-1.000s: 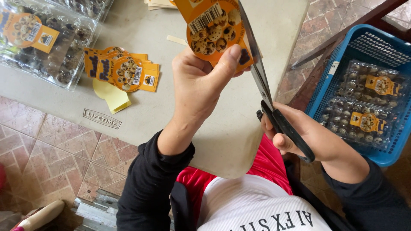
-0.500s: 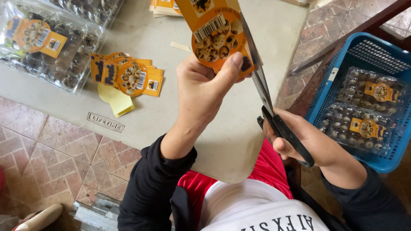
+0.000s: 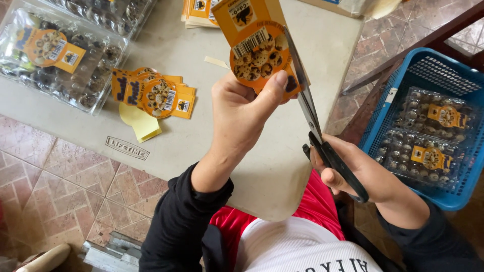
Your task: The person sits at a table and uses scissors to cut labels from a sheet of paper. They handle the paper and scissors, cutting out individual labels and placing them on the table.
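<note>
My left hand (image 3: 243,112) pinches an orange label sheet (image 3: 254,44) printed with a round picture of speckled eggs, holding it up over the table. In my right hand (image 3: 359,170) are black-handled scissors (image 3: 322,131), whose blades run along the sheet's right edge. A small stack of cut orange labels (image 3: 156,92) lies on the table to the left, with yellow backing paper (image 3: 139,121) beneath it.
A grey folding table (image 3: 191,136) carries clear trays of speckled eggs (image 3: 60,55) at the far left and a pile of label sheets (image 3: 197,11) at the top. A blue basket (image 3: 428,80) at the right holds labelled egg trays. Tiled floor lies below.
The view has shifted slightly. My left hand and the label sheet sit a little lower in view, and the scissors have kept their place along the sheet's right edge.
</note>
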